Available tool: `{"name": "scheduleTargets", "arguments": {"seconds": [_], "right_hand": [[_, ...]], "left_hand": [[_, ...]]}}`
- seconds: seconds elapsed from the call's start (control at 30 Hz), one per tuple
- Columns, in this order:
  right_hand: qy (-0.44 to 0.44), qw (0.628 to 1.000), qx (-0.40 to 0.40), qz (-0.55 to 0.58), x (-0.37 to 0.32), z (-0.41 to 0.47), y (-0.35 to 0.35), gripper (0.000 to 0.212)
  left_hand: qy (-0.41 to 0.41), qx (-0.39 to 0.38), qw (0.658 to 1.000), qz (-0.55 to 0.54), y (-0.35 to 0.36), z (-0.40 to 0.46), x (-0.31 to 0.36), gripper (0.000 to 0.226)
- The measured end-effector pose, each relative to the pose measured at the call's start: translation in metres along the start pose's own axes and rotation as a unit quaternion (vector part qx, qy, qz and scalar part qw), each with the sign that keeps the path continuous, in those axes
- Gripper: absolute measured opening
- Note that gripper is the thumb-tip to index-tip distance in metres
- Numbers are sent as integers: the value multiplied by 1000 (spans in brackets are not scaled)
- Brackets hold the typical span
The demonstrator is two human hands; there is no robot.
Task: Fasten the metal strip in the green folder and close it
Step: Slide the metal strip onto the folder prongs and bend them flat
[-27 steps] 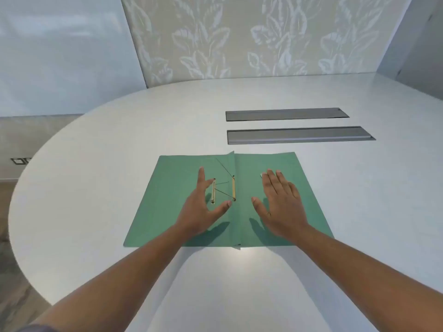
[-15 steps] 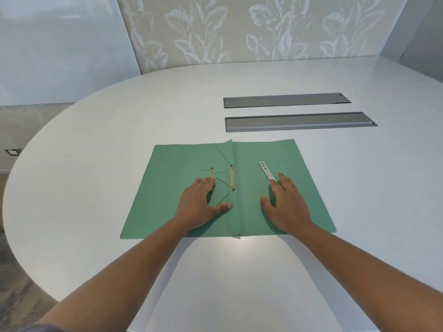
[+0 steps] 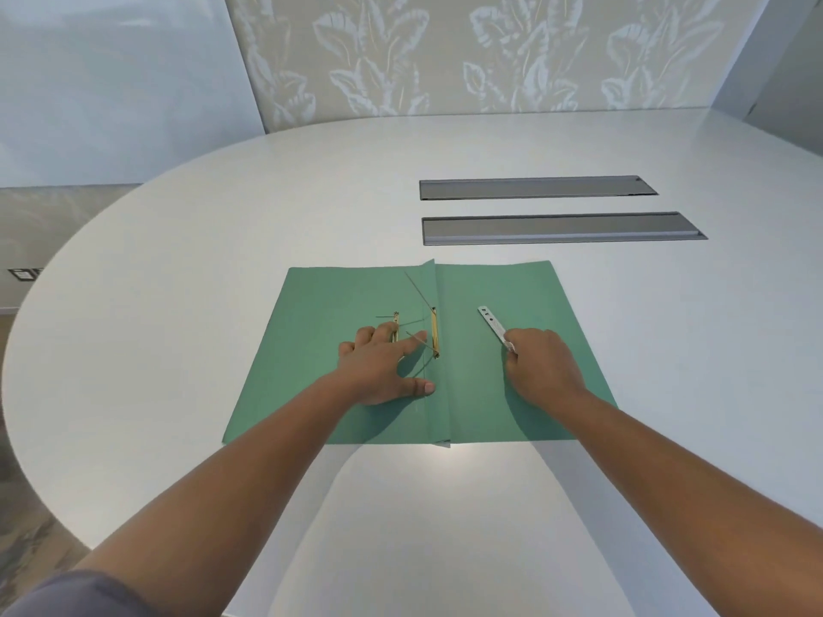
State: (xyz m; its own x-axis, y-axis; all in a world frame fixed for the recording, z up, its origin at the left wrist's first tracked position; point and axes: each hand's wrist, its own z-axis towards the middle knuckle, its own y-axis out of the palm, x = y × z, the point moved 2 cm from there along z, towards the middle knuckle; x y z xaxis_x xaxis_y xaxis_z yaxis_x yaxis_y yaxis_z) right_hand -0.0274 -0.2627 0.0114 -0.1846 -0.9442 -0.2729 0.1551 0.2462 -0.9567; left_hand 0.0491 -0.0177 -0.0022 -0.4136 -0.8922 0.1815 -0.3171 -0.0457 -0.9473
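One head-worn view, angled forward and down.

We look from above our own forearms across the white table point(image 3: 187, 269), near the open green folder point(image 3: 338, 305); the patterned wall point(image 3: 490, 51) stands beyond.

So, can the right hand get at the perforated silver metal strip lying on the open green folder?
Probably yes: the right hand already has fingertips on the near end of the perforated silver metal strip, and nothing covers it.

No readable text, label, brand, number or sign anywhere. Blank green folder point(image 3: 356, 305), open on the white table point(image 3: 222, 216); only punched holes on the metal strip point(image 3: 493, 325) lying on its right half; plain grey panels point(image 3: 556, 227) beyond the folder; leaf pattern, no lettering, on the wall behind.
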Motion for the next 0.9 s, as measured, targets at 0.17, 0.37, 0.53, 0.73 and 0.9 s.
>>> {"name": "scheduleTargets", "arguments": {"seconds": [0.17,0.37,0.53,0.73,0.9], "right_hand": [[16,1000,-18,6,-5,13,-3,19],[83,974,-16,210,-17,24,1,35],[111,928,-25,354,-29,34,8,30],[144,863,-84,476,-40,46,19,31],[167,851,-90,490,-40,51,25,23]], "left_hand": [[15,-24,1000,7,-10,4,5,101],[44,-36,998,1,-16,11,5,104],[67,-30,996,-55,-18,18,4,97],[75,-85,978,-173,-32,34,-7,63],[24,67,953,-295,-35,48,-6,32]]}}
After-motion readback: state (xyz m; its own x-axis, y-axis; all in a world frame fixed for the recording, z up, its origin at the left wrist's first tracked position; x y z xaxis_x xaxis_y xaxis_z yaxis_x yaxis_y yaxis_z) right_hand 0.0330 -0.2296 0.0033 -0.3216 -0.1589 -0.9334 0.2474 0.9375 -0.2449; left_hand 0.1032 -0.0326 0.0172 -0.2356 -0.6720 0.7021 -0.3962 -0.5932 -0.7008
